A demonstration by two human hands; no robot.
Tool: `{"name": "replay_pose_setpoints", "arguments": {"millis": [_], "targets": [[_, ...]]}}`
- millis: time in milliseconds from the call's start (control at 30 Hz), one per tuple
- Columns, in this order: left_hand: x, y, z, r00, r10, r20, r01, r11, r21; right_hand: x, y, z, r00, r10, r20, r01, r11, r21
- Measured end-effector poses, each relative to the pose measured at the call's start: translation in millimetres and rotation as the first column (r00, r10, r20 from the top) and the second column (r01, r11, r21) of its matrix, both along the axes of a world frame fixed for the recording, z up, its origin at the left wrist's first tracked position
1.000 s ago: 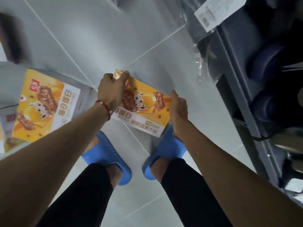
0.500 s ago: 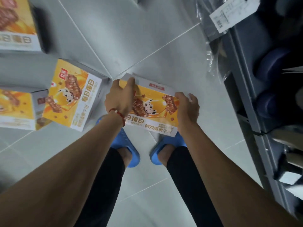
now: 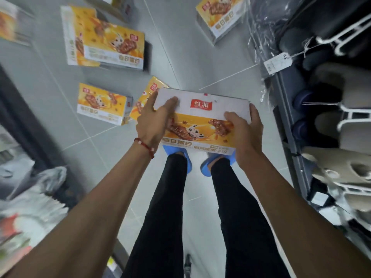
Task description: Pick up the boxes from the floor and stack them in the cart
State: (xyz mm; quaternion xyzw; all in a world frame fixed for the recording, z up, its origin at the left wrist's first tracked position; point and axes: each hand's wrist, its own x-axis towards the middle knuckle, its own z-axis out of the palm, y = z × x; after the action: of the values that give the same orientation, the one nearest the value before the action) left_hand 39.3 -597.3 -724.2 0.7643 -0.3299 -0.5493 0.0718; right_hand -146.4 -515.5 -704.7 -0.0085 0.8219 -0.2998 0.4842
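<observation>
I hold a yellow-and-white snack box [image 3: 202, 121] off the floor, above my feet. My left hand [image 3: 153, 122] grips its left end, thumb on the white top face. My right hand [image 3: 244, 130] grips its right end, fingers wrapped round the edge. Several more boxes of the same kind lie on the grey tiled floor: one [image 3: 102, 104] to the left, one [image 3: 148, 95] partly behind my left hand, a larger pile [image 3: 106, 40] farther off, and one [image 3: 220, 17] at the top right. No cart is in view.
A shelf unit [image 3: 329, 127] with slippers, white hangers and a price tag [image 3: 278, 63] runs along the right. On the left stands a dark shelf edge [image 3: 30, 121] with bagged goods [image 3: 30, 197] below. My blue slippers [image 3: 176, 155] stand on the tiles.
The box has come up off the floor and now shows its white top face. The view has risen and pulled back, bringing more floor boxes and both shelves into sight.
</observation>
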Motion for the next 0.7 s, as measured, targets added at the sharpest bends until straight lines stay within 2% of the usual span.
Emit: {"name": "replay_pose_setpoints", "arguments": {"millis": [100,300,433,700], "targets": [[23,4,54,0.995,0.067,-0.077,-0.07,0.997,-0.042,15,-4,55,0.998,0.054,0.038,-0.05,0.994,-0.1],[63,18,152,0.976,0.178,-0.128,-0.191,0.977,-0.098,42,-9,159,0.981,0.169,0.099,-0.139,0.956,-0.259],[79,27,203,0.955,0.253,-0.154,-0.273,0.953,-0.131,56,-12,215,0.954,0.298,0.041,-0.27,0.908,-0.321],[99,65,290,0.914,0.366,-0.177,-0.402,0.88,-0.255,74,-12,300,0.895,0.441,-0.065,-0.426,0.803,-0.416]]}}
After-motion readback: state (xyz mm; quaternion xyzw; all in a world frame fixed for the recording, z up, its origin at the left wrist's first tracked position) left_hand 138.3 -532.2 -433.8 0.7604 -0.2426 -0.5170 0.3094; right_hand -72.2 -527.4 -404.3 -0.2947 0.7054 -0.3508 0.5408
